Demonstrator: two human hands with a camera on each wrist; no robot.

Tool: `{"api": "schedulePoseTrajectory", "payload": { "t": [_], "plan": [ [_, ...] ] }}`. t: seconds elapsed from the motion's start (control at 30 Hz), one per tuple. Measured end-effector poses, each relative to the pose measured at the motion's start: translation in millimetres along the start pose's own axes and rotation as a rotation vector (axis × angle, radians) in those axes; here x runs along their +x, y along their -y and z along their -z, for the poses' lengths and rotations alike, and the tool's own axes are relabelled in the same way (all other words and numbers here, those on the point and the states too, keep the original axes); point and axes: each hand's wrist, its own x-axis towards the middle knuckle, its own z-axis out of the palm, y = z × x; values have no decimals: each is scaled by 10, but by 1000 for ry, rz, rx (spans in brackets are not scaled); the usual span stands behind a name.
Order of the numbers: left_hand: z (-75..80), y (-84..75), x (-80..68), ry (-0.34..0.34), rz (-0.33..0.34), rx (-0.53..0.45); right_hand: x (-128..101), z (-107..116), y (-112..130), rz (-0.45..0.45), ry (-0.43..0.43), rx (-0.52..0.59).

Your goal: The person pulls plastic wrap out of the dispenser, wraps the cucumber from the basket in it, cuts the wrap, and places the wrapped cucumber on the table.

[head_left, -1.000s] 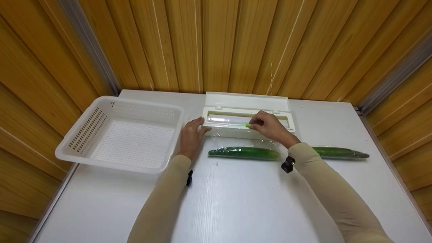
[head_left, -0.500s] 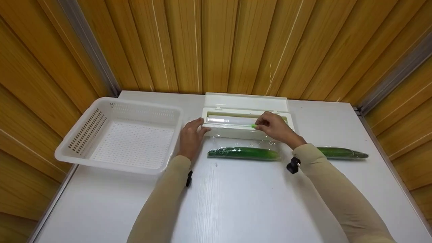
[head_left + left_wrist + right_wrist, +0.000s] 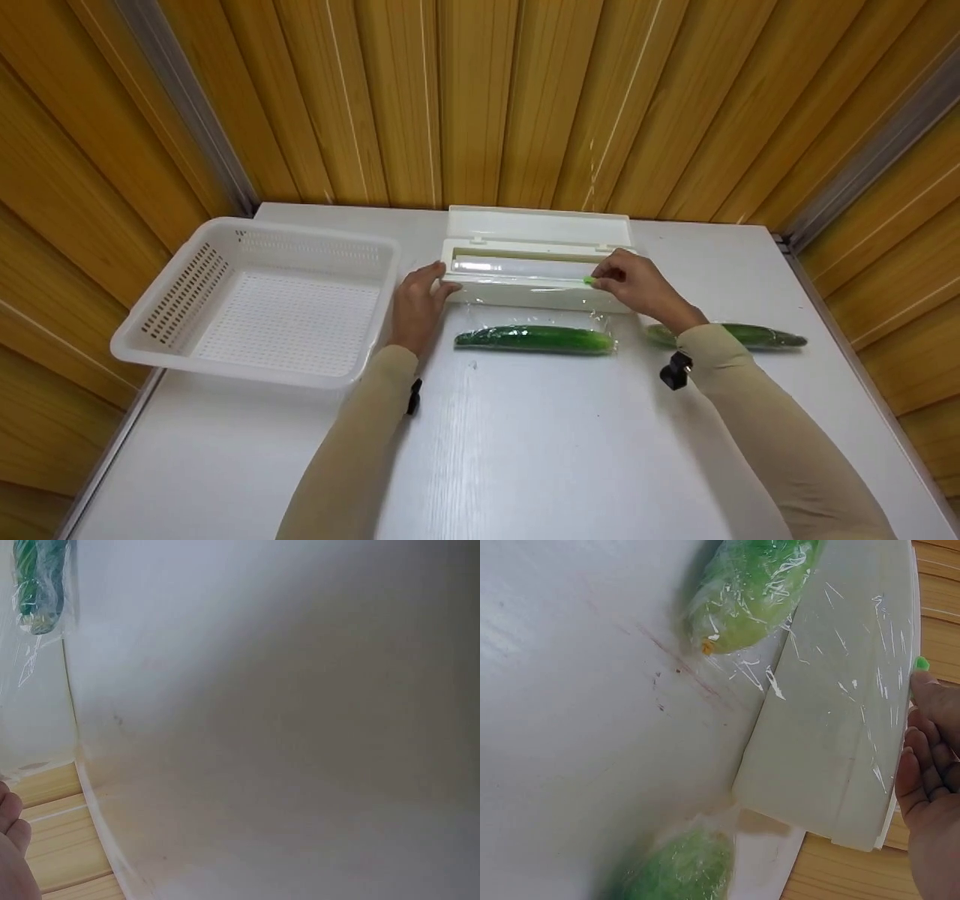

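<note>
With the left hand [image 3: 418, 304] resting flat-fingered against the cling-film dispenser [image 3: 534, 281] at the table's back edge, the right hand [image 3: 637, 289], pinching the green slide cutter [image 3: 589, 281], should draw it steadily along the rail, film taut over the near cucumber [image 3: 534, 339].

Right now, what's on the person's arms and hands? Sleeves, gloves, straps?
Both arms wear snug beige long sleeves reaching the wrists: left sleeve, right sleeve. The left hand and right hand are bare, no gloves. A small black device sits at each wrist: left wrist device, right wrist device. No visible cables or markings.
</note>
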Motion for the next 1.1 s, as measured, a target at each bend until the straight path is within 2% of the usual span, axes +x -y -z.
{"api": "schedulePoseTrajectory", "payload": {
  "t": [0.2, 0.57, 0.9, 1.1],
  "plan": [
    [-17, -21, 9, -9, -31, -23, -46, 60, -48, -7, -4, -22],
    [-33, -24, 16, 15, 5, 0, -78, 100, -103, -8, 1, -36],
    [-76, -22, 22, 2, -31, -10, -154, 134, -139, -26, -14, -36],
    [-101, -14, 17, 9, -29, -25, -265, 191, -204, -20, -36, -17]
  ]
}}
